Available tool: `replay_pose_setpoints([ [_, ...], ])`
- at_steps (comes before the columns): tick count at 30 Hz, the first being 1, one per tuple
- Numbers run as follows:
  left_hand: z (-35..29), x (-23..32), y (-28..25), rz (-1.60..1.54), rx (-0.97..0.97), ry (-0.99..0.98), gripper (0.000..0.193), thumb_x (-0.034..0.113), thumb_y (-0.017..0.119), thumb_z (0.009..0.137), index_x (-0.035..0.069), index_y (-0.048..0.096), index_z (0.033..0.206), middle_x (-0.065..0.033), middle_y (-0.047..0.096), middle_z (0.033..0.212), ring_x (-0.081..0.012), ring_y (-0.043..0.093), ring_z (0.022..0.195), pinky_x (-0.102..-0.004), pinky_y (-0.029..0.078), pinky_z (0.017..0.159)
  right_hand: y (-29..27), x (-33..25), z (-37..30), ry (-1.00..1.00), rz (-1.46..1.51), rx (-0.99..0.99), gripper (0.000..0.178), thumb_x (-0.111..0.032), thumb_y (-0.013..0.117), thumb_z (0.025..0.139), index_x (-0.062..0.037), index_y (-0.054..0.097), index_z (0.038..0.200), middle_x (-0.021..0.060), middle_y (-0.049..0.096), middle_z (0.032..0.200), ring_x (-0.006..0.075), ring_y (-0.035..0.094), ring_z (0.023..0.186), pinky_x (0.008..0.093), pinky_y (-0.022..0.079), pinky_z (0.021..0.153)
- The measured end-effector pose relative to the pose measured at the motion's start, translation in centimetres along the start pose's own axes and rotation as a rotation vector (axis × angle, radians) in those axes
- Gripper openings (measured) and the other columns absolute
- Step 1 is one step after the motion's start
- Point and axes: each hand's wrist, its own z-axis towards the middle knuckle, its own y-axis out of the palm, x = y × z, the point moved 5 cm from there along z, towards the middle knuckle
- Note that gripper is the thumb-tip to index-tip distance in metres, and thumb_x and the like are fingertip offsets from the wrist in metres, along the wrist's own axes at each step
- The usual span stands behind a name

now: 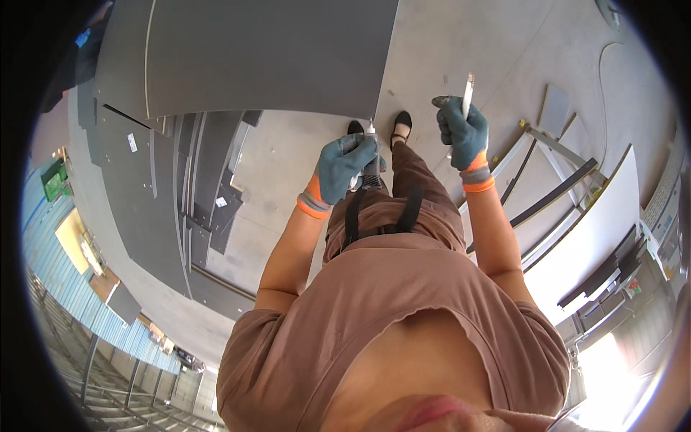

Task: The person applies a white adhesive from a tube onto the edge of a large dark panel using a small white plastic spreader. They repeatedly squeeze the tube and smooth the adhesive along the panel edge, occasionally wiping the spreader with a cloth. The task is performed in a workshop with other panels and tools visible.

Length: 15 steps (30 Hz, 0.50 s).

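Both of my hands wear blue-grey work gloves with orange cuffs. My left hand (340, 169) is closed around a small dark bottle (371, 164) with a white nozzle pointing away from me. The nozzle tip is close to the near right corner of a large dark grey panel (266, 57); whether they touch I cannot tell. Out to the right, my right hand (464, 133) is raised and closed around a slim white stick-like tool (468, 93), perhaps a marker or brush. Its upper end sticks out above the fist, and the glove hides its middle.
More dark panels (137, 194) are stacked at the left. On the right stand a metal frame (554, 147) and a large white board (594, 230). A thin cable (602, 86) lies on the concrete floor (489, 43). My feet are just beyond the bottle, near the panel's corner.
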Motion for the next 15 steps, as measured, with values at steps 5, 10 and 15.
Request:
replay_pose_setpoints([
  [5,1.1,-1.0,-0.6,-0.049,0.066,-0.030,0.028,0.027,0.064,0.104,0.001,0.070,0.108,-0.0074,0.073,0.083,-0.0118,0.070,0.071,-0.0237,0.054,0.059,-0.2,2.3,0.8,0.067,-0.010,0.040,0.026,-0.021,0.065,0.097,0.0018,0.073,0.106,-0.0017,0.055,0.075,0.0051,0.046,0.061,0.0217,0.036,0.052],
  [10,1.4,-1.8,-1.3,-0.096,0.063,-0.070,0.026,0.024,0.065,0.102,-0.001,0.070,0.108,-0.0091,0.073,0.084,-0.0149,0.073,0.076,-0.0250,0.055,0.061,-0.2,3.1,1.0,0.080,-0.005,0.051,0.024,-0.021,0.065,0.096,0.0005,0.073,0.104,-0.0017,0.055,0.074,0.0048,0.045,0.061,0.0219,0.036,0.052],
  [15,1.7,-1.3,-1.2,-0.055,0.055,-0.082,0.028,0.024,0.065,0.102,-0.003,0.070,0.108,-0.0101,0.073,0.086,-0.0166,0.072,0.078,-0.0276,0.057,0.067,0.0,3.5,1.1,0.081,-0.035,0.071,0.021,-0.022,0.065,0.096,-0.0019,0.071,0.095,-0.0024,0.054,0.072,0.0047,0.046,0.059,0.0221,0.037,0.052],
])
